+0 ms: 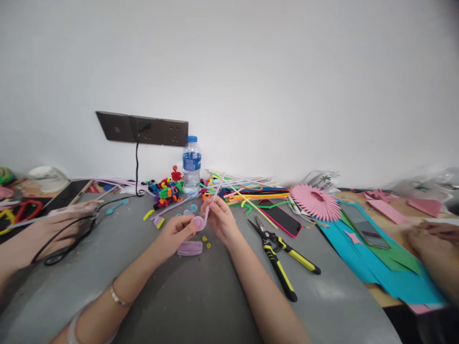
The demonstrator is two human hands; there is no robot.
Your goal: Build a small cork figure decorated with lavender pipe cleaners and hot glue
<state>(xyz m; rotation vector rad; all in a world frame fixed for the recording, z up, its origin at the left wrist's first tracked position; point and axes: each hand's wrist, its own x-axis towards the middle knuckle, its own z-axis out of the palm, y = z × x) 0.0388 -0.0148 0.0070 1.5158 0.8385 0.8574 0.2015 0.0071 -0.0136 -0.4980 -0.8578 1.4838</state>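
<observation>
Between my two hands is a lilac pipe cleaner (217, 187), its lower end wound into a flat coil and its free end pointing up. My left hand (182, 228) pinches the coil between thumb and fingers. Higher on the stem, my right hand (221, 219) has its fingers closed round the pipe cleaner. On the grey table just below lies a lilac bundle of short pipe-cleaner pieces (190, 248), with small yellow bits (206, 241) beside it. A blue curled piece (191, 209) lies behind my hands.
Yellow-and-black pruning shears (276, 248) lie open on the right, near a pink-edged phone (281, 217). Behind stand a water bottle (192, 167) and colourful pipe cleaners (251, 191). Other people's hands work at left (60, 229) and right (435, 243). A pink folded-paper ring (301, 203) lies right.
</observation>
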